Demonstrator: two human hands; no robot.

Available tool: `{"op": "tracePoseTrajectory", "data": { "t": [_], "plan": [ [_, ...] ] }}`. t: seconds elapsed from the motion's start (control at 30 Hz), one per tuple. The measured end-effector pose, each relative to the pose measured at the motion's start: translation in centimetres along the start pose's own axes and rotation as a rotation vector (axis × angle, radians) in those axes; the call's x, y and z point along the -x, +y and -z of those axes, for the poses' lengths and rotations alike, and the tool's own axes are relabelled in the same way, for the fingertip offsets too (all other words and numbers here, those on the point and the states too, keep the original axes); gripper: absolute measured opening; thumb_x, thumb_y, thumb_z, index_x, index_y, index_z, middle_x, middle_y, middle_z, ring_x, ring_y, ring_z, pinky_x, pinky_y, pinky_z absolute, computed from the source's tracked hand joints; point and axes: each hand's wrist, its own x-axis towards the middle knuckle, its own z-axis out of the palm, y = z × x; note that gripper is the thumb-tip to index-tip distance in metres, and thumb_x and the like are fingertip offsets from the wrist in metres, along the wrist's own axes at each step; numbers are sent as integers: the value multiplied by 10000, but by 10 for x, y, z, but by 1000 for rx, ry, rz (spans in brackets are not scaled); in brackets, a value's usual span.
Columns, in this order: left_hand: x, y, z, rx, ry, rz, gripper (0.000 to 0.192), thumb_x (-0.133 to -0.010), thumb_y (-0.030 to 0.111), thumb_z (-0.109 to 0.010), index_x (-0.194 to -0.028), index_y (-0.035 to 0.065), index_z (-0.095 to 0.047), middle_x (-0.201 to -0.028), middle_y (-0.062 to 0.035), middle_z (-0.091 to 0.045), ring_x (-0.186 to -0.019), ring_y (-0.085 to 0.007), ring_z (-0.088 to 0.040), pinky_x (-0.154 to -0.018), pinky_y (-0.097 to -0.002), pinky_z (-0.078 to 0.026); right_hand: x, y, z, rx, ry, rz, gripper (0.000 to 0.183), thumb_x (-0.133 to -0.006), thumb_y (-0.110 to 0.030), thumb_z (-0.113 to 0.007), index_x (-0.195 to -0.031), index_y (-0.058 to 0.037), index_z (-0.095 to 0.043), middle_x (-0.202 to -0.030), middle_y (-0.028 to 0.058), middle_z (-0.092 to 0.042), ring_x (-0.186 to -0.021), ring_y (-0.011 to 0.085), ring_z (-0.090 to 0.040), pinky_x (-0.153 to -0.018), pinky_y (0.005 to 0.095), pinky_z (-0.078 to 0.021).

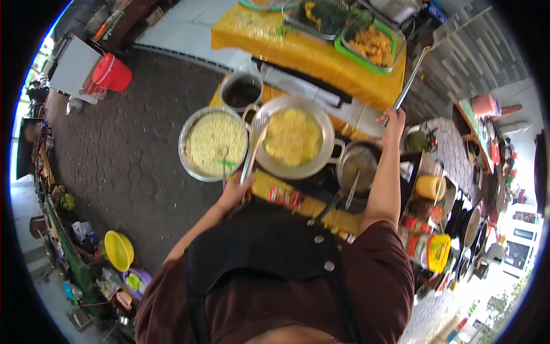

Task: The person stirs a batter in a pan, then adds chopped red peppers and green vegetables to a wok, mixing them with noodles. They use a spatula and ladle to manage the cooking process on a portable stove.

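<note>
Low in front of me, my left hand (237,189) grips the handle of a slotted metal turner (253,148). The turner's head lies over the left rim of a wide two-handled metal wok (275,165). Bubbling yellow food (294,135) fills the middle of the wok. Out to the right, my right hand (392,120) is raised and closed around a long metal utensil (410,81), which points up and away; its far end is blurred. Left of the wok stands a round metal pot (184,159) of pale, lumpy mixture (215,137), with a green-marked utensil (226,162) in it.
Behind it sits a pot of dark liquid (241,92). A frying pan (360,170) holds a spoon at right. Trays of fried food (371,47) rest on a yellow-covered table (300,47). A red bucket (112,73) and yellow basin (119,250) stand at left, jars (429,188) at right.
</note>
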Motion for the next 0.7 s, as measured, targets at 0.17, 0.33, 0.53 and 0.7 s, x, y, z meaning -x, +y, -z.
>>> {"op": "tracePoseTrajectory", "data": {
  "t": [0.17,0.33,0.53,0.7],
  "plan": [
    [-4,29,13,19,-21,90,330,-876,354,-585,-905,40,-490,-610,-26,-516,-475,-111,-504,-425,-263,-398,139,8,48,423,-7,-157,241,-910,-239,-508,-1012,-25,-461,-656,114,-506,-472,211,-495,-431,349,-391],
    [-17,28,23,72,-22,112,331,-851,309,-611,-933,13,-488,-621,-39,-510,-465,-123,-497,-435,-274,-425,256,12,80,986,-241,-21,414,-894,-200,-495,-1262,-26,-417,-923,295,-600,-888,462,-575,-746,466,-452],
    [-17,35,27,90,-94,127,328,-843,304,-623,-932,20,-485,-652,-47,-520,-477,-135,-500,-438,-281,-429,303,30,50,1258,-341,-330,478,-885,-187,-463,-1334,-46,-381,-1042,283,-600,-965,443,-579,-821,489,-463],
    [-21,33,33,83,-124,113,319,-846,289,-622,-935,18,-481,-651,-49,-519,-481,-134,-498,-436,-284,-433,301,66,25,1222,-330,-499,499,-880,-190,-472,-1346,-47,-368,-1090,305,-570,-996,433,-571,-855,481,-458]
  ]
}}
